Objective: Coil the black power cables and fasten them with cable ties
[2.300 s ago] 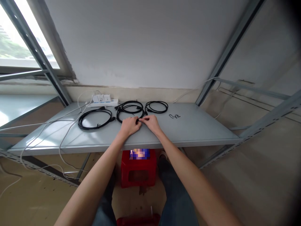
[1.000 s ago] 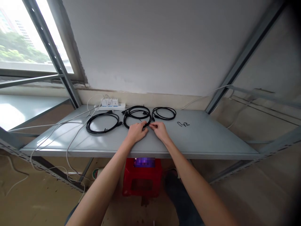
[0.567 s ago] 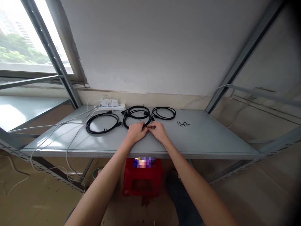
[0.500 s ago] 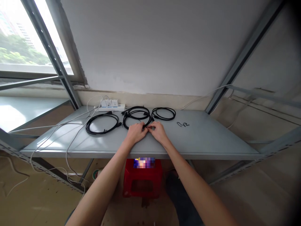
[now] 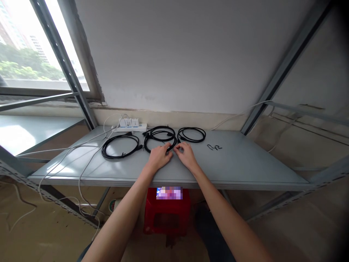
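Observation:
My left hand (image 5: 160, 156) is closed on the near edge of a coiled black cable (image 5: 145, 146), its fingers bent over the loop. Just to its right, my right hand (image 5: 187, 154) pinches thumb and forefinger together beside the same coil. Whatever lies between those fingertips is too small to make out. A second coiled cable (image 5: 167, 127) overlaps the first from behind. Farther left is another coil (image 5: 104, 150) with a tie on its front edge. One more coil (image 5: 201, 139) rests behind my right hand. Several short black ties (image 5: 214, 147) lie on the right.
The grey metal shelf (image 5: 245, 163) carries all the coils. At the back left is a white power strip (image 5: 141, 127) with chargers plugged in. White cords (image 5: 87, 165) trail over the shelf's left front edge. Beneath it stands a red stool (image 5: 167, 211).
The right fingertips have drawn slightly to the right, away from the left thumb. My left hand stays on the coil. The whole view has shifted a little.

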Motion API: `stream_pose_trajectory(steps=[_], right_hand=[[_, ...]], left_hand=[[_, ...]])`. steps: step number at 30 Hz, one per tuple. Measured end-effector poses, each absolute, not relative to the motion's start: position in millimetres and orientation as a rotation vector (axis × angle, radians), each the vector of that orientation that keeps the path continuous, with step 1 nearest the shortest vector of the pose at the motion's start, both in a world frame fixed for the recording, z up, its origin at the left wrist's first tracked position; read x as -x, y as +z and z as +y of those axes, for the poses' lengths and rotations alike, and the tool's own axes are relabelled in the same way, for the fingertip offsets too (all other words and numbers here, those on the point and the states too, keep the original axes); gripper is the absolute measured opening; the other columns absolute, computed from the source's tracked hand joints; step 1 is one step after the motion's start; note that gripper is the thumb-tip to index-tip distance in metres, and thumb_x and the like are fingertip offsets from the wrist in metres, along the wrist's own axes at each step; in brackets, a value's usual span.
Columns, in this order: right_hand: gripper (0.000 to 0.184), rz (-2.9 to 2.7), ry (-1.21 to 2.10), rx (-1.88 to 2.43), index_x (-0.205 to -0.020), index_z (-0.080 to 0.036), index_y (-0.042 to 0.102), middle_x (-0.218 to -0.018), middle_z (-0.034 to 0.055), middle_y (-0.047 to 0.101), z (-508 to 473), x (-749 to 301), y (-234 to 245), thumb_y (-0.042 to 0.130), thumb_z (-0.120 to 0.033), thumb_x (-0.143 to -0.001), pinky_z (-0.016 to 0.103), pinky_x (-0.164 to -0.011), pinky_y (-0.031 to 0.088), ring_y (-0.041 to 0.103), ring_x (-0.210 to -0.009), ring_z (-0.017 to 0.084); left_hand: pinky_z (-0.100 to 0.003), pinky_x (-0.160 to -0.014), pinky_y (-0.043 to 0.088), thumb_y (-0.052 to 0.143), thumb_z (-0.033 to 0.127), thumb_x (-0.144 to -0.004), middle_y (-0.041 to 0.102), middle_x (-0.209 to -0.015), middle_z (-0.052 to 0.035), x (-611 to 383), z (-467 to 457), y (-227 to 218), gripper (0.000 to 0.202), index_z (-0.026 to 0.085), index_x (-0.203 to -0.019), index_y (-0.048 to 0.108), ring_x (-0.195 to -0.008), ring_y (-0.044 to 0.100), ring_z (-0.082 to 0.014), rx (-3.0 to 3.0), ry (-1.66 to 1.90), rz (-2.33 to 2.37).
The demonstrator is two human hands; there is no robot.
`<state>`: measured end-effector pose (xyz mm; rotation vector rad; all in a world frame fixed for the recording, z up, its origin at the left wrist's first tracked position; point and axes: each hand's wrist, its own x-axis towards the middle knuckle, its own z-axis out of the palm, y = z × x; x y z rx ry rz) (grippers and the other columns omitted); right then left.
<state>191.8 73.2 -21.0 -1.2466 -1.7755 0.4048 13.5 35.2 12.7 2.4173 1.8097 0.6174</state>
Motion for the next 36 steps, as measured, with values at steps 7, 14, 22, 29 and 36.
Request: stream_pose_trajectory(steps=[7,14,22,29,36], right_hand=[[0.006,-1.733,0.52,1.189,-0.078,-0.021,0.077,-0.086,0.0058,0.075,76.8,-194.5,-22.5,0.073,-0.021,-0.082,0.036,-0.084,0.046,0.062,-0.085,0.023],[0.004,-1.69,0.606,1.189,-0.073,-0.02,0.075,-0.083,0.0041,0.074,79.6,-195.9,-26.3,0.075,-0.023,-0.075,0.034,-0.079,0.047,0.061,-0.079,0.02],[0.004,-1.688,0.633,1.187,-0.07,-0.021,0.071,-0.079,0.0028,0.074,80.3,-194.9,-27.7,0.073,-0.024,-0.072,0.032,-0.075,0.048,0.063,-0.075,0.019],[0.016,-1.823,0.583,1.237,-0.079,-0.023,0.079,-0.081,0.0037,0.078,76.5,-195.0,-27.2,0.071,-0.035,-0.086,0.031,-0.075,0.045,0.064,-0.077,0.02],[0.021,-1.762,0.723,1.214,-0.083,-0.022,0.083,-0.08,0.0027,0.079,82.5,-196.9,-29.5,0.067,-0.033,-0.09,0.029,-0.074,0.049,0.066,-0.075,0.02]], left_hand=[[-0.036,-0.086,0.053,0.051,0.032,-0.098,0.081,-0.097,-0.0077,-12.6,37.4,9.7,0.042,0.028,-0.138,0.065,-0.102,0.076,-0.0318,-2.428,0.6,1.805],[-0.036,-0.088,0.053,0.052,0.032,-0.098,0.081,-0.1,-0.0077,-12.3,37.7,8.1,0.042,0.028,-0.137,0.067,-0.104,0.076,-0.0314,-2.445,0.607,1.779],[-0.036,-0.088,0.053,0.053,0.033,-0.098,0.082,-0.102,-0.0086,-13.9,38.7,7.0,0.043,0.029,-0.137,0.069,-0.107,0.076,-0.0316,-2.437,0.592,1.81],[-0.037,-0.086,0.053,0.051,0.036,-0.1,0.082,-0.104,-0.0094,-12.9,39.7,6.2,0.041,0.028,-0.135,0.07,-0.106,0.076,-0.0323,-2.438,0.631,1.784],[-0.038,-0.088,0.054,0.051,0.031,-0.097,0.081,-0.101,-0.0096,-12.9,38.5,8.3,0.043,0.028,-0.136,0.07,-0.106,0.076,-0.0329,-2.423,0.605,1.798]])
